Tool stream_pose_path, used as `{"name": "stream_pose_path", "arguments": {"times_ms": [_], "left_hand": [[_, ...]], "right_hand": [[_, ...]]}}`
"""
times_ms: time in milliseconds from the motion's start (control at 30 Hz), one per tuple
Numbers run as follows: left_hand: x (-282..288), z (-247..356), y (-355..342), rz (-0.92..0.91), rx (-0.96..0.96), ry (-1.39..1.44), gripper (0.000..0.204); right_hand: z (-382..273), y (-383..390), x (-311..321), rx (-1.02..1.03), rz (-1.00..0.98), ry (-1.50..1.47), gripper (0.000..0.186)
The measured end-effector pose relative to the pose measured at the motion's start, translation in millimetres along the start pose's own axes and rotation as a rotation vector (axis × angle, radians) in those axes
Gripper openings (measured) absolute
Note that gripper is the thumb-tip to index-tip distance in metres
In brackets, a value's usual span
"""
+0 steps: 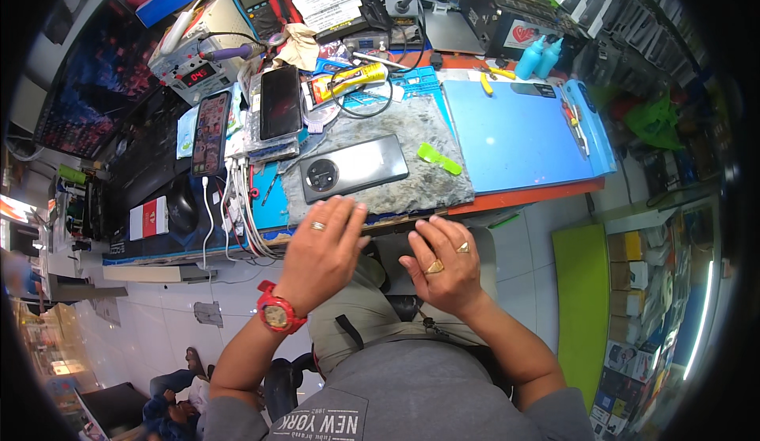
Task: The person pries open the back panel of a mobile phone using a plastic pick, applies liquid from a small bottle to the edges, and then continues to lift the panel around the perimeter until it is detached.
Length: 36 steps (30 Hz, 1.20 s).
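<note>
My left hand [328, 239], with a ring and a red watch [279, 311] on the wrist, reaches to the desk's front edge, its fingers stretched out and holding nothing. My right hand [445, 265] hovers just off the same edge, two rings on it, empty, fingers loosely bent and the thumb apart. Just beyond the left fingertips, a dark glossy smartphone [366, 165] with a round camera bump lies back up on a worn grey mat [431, 120]. A bright green plastic piece [439, 158] sits to the phone's right.
Another phone [281, 102] rests on a stack to the left, near a plugged-in phone [210, 134], white cables and a mouse [182, 207]. Behind are a yellow tube [356, 79] and a looped black cable. A blue mat [514, 136] and two blue bottles [530, 59] are at right.
</note>
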<state>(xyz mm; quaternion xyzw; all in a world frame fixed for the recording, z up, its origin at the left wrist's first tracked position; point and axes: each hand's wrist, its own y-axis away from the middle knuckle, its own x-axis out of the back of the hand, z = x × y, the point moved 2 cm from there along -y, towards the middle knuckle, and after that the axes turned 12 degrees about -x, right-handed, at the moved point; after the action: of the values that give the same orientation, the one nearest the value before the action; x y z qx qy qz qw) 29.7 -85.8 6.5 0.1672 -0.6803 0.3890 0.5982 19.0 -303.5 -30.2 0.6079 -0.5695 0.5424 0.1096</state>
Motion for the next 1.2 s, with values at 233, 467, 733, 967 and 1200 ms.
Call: {"name": "stream_pose_path", "arguments": {"times_ms": [233, 467, 733, 967, 1200], "left_hand": [[-35, 19, -2, -0.006, 0.026, 0.004, 0.058], [-37, 17, -1, 0.053, 0.122, 0.053, 0.057], [-33, 14, -10, 0.136, 0.163, 0.007, 0.037], [-16, -11, -38, 0.229, 0.192, 0.078, 0.026], [-23, -38, -44, 0.1, 0.176, 0.052, 0.037]], "right_hand": [[47, -10, -7, 0.086, -0.115, 0.262, 0.057], [50, -28, 10, 0.065, -0.011, 0.107, 0.042], [65, -85, 10, -0.083, -0.001, 0.056, 0.024], [76, -98, 0, -0.182, 0.113, -0.064, 0.009], [79, -90, -2, -0.195, 0.155, -0.095, 0.008]]}}
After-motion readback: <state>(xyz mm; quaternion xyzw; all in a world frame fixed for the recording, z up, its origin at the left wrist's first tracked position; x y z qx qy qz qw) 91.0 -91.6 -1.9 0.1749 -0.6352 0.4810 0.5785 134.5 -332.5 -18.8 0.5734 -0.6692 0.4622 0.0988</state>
